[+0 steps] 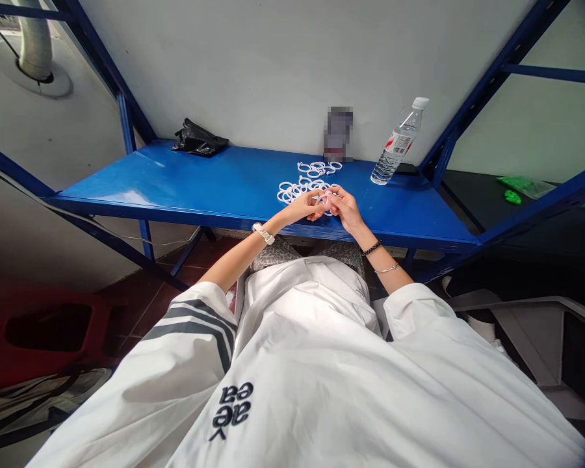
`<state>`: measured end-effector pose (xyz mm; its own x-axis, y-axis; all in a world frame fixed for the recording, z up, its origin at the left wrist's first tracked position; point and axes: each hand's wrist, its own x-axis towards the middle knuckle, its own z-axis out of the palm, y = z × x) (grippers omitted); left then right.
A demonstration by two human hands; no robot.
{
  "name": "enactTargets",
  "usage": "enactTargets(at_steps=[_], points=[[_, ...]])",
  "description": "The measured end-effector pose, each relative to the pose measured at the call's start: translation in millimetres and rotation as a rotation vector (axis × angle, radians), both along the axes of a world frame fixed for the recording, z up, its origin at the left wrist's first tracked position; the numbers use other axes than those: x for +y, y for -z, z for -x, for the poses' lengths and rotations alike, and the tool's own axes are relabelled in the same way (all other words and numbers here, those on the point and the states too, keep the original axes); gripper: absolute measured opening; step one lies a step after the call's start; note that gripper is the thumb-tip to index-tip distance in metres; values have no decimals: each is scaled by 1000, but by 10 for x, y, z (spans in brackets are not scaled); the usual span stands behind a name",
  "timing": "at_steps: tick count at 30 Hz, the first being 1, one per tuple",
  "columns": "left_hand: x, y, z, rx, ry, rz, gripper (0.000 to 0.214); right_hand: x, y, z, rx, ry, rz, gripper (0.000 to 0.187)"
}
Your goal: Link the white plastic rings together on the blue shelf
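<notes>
A glossy blue metal table runs across the view against a pale wall. Near its back left corner lies a crumpled black plastic bag. Right of the middle, a pixelated dark upright object stands by the back edge; what it is cannot be told. Toward the right end, a clear plastic bottle with a white cap and printed label holds clear liquid, looking tilted to the right, with a flat black item just behind it. A heap of thin white plastic rings lies near the middle of the front edge, directly beyond the left hand, and a smaller cluster of similar rings lies between the heap and the pixelated object.

Both hands meet above the front edge, right of the heap. The left fingers and those of the right hand are closed together, pinching one white ring between their tips. Fingers cover much of it, so which way its opening points cannot be told; being round, it has no clear long axis.
</notes>
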<state>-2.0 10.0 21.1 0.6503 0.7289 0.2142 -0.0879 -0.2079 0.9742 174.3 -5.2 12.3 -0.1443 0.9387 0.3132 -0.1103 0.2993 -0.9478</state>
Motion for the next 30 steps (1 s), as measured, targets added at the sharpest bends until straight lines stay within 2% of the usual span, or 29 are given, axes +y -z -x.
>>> enactTargets(at_steps=[9, 18, 30], points=[[-11, -29, 4, 13, -5, 12, 47, 23, 5, 16, 8, 17, 18, 57], [34, 28, 0, -53, 38, 8, 49, 20, 12, 8, -1, 41, -1, 59], [-18, -48, -41, -85, -16, 97, 40, 21, 5, 2, -4, 15, 1, 57]])
